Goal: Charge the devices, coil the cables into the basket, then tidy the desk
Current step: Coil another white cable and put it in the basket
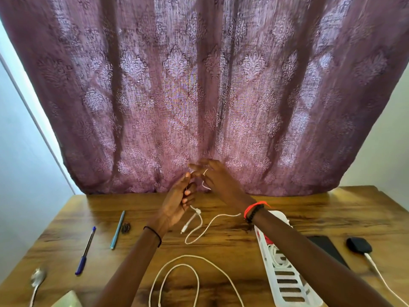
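Thin white cable (200,229): held up between both hands above the middle of the desk's far edge. Its lower run hangs to the surface, where it lies in a small loop with one connector end beside it.

Left hand (177,203): fingers curled inward around the cable, palm facing right. A black band sits on that wrist.

Right hand (218,180): raised just beyond the left hand, fingers blurred by motion. The cable crosses them, but whether it is pinched cannot be told. Orange and black bands sit on that wrist.

Second white cable (183,275): lies in broad loose loops at the middle of the near edge, apart from both hands.

White basket (287,282): stands toward the near right, partly under the right forearm, with white cable and something red inside.

Dark phone (329,249): lies flat just right of the basket.

Black device (359,245): near the right edge, with a white lead (380,276) plugged in.

Left half of the desk (221,247): a teal pen (117,229), a blue pen (85,251), and a spoon (37,281) at the near left corner.
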{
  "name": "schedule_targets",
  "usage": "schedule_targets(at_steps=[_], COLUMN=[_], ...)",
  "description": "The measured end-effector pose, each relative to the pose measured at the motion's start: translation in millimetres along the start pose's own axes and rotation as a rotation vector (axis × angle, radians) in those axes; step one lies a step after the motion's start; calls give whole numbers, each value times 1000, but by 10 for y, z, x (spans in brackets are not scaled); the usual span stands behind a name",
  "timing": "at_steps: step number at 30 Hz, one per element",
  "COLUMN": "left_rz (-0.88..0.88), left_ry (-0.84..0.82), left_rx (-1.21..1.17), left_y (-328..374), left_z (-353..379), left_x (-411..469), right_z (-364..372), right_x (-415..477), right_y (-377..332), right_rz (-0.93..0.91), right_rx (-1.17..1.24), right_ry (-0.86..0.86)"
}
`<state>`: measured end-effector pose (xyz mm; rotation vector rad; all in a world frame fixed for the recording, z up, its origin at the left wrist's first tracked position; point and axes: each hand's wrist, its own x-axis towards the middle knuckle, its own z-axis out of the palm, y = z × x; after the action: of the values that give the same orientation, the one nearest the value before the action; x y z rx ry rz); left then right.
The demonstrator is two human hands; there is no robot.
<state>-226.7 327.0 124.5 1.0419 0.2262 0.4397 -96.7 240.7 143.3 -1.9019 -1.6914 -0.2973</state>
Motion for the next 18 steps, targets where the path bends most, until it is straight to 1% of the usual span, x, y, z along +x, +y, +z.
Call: schedule_targets(at_steps=[2, 5, 7, 9, 11, 12, 18], left_rz=[-8, -10, 1, 47, 100, 109, 136], left_ry=[0, 6, 29, 48, 26, 15, -50], left_rx=[19, 116, 185, 371, 586, 630, 655], left_y=[9, 26, 27, 32, 39, 47, 81], left_z=[14, -7, -26, -59, -93, -109, -108], left_x=[11, 16, 0, -18, -41, -40, -18], right_z=[23, -33, -59, -66, -60, -56, -65], right_x=[38, 71, 100, 113, 110, 106, 123], right_y=[7, 4, 20, 69, 134, 164, 220], right_rz=[-45, -77, -7, 76, 136, 171, 389], right_rx=[16, -5, 12, 62, 136, 165, 292], right_ry=[-11, -15, -28, 6, 50, 69, 195])
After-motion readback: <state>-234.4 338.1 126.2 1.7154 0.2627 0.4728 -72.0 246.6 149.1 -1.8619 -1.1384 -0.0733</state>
